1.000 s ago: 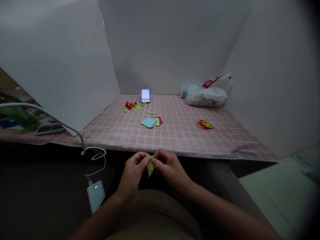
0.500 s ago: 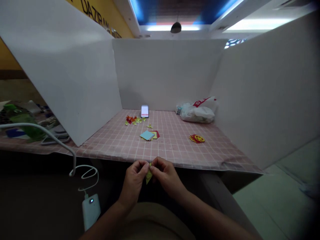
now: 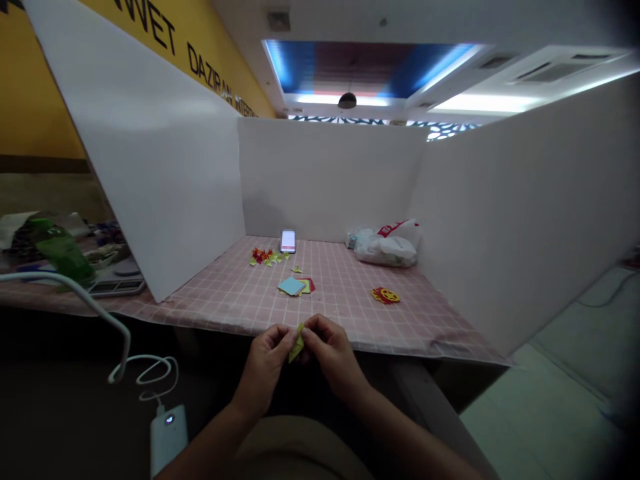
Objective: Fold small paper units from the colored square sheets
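A small piece of folded yellow-green paper [image 3: 297, 347] is pinched between both my hands, just in front of the table's near edge. My left hand [image 3: 267, 363] grips its left side between thumb and forefinger. From the right, my right hand [image 3: 330, 350] pinches the upper part, thumb toward me. The paper's pointed lower end sticks out below the fingers. Beyond my hands, a stack of square paper sheets [image 3: 292, 287] lies on the checked tablecloth [image 3: 340, 320], light blue on top. Behind it sits a small folded yellow paper piece [image 3: 297, 269].
Red and yellow folded pieces [image 3: 263, 256] cluster by an upright phone [image 3: 288, 241]. Red and yellow cut-out shapes [image 3: 385, 295] lie at right, a white plastic bag [image 3: 387, 248] behind. White panels [image 3: 330, 180] enclose the table. A cabled power bank [image 3: 169, 437] is at lower left.
The camera view has tilted upward, showing more ceiling. Both hands keep their pinch on the paper, and slightly more of it shows between the fingers.
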{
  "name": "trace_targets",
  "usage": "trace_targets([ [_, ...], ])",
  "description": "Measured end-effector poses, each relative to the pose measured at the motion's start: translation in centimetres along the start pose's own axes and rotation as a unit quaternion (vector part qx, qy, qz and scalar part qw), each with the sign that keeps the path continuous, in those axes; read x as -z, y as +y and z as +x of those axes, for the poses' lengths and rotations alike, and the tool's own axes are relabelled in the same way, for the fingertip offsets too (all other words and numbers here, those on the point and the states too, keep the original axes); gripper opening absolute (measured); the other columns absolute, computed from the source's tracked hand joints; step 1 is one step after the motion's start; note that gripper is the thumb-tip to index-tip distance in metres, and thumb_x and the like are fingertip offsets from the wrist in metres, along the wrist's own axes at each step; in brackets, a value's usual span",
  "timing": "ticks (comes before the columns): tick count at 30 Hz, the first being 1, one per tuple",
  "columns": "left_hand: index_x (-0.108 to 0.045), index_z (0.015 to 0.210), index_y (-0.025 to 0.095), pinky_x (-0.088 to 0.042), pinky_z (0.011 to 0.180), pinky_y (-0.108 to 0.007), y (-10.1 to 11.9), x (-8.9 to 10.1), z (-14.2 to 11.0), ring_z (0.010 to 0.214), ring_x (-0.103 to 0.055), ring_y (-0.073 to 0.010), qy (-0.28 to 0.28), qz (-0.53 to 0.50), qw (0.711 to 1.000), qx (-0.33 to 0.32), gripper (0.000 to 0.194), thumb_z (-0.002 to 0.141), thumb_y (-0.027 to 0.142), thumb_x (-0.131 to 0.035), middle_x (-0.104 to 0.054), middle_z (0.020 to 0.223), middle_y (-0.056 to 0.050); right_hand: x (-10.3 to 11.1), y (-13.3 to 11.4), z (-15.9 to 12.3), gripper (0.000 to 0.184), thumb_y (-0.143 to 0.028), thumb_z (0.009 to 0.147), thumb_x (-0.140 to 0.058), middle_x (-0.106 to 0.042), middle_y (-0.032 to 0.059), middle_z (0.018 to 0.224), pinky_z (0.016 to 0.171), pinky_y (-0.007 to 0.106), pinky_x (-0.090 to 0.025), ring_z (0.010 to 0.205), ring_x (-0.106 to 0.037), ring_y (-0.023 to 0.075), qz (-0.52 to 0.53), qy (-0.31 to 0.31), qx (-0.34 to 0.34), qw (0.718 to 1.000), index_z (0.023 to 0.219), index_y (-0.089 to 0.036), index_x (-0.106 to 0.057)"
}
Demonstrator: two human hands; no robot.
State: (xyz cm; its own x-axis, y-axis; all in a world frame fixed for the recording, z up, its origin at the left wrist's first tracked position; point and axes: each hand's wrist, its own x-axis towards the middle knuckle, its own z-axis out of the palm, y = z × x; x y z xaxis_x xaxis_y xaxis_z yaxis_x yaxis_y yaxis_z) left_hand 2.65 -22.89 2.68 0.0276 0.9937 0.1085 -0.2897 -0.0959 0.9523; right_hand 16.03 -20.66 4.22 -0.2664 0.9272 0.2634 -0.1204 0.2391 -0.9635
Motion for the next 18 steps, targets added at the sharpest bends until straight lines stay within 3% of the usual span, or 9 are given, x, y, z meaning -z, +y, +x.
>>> trace_targets([
  [12, -0.067, 0.079, 0.015, -0.042, 0.063, -0.022, 1.6, -0.3, 1.1, 0.066, -0.053, -0.0122, -0.04, 0.095, 0.994, -0.038, 0.026, 0.08, 0.04, -0.07, -0.064, 0.072, -0.001, 1.6, -1.1, 2.5, 0.02, -0.031, 0.083, -0.062, -0.056, -0.0022, 0.057, 0.046, 0.022, -0.039, 0.047, -0.051, 0.01, -0.102, -0.022, 0.04, 0.994, 0.07, -0.017, -0.057],
  [15, -0.067, 0.078, 0.015, -0.041, 0.063, -0.022, 2.2, -0.1, 1.6, 0.066, -0.053, -0.0117, -0.056, 0.08, 0.995, -0.033, 0.025, 0.081, 0.039, -0.07, -0.065, 0.073, -0.002, 1.4, -1.4, 3.4, 0.027, -0.037, 0.086, -0.059, -0.055, -0.0026, 0.053, 0.046, 0.022, -0.04, 0.045, -0.052, 0.0103, -0.064, -0.035, 0.043, 0.996, 0.067, -0.017, -0.055],
  [18, -0.066, 0.076, 0.015, -0.04, 0.062, -0.021, 2.2, 0.1, 1.8, 0.063, -0.05, -0.0099, -0.037, 0.065, 0.996, -0.04, 0.023, 0.081, 0.038, -0.07, -0.064, 0.07, 0.0, 1.2, -1.3, 3.8, 0.032, -0.045, 0.088, -0.055, -0.057, -0.0023, 0.055, 0.047, 0.023, -0.043, 0.045, -0.055, 0.0111, 0.007, -0.048, 0.032, 0.998, 0.075, -0.017, -0.058],
])
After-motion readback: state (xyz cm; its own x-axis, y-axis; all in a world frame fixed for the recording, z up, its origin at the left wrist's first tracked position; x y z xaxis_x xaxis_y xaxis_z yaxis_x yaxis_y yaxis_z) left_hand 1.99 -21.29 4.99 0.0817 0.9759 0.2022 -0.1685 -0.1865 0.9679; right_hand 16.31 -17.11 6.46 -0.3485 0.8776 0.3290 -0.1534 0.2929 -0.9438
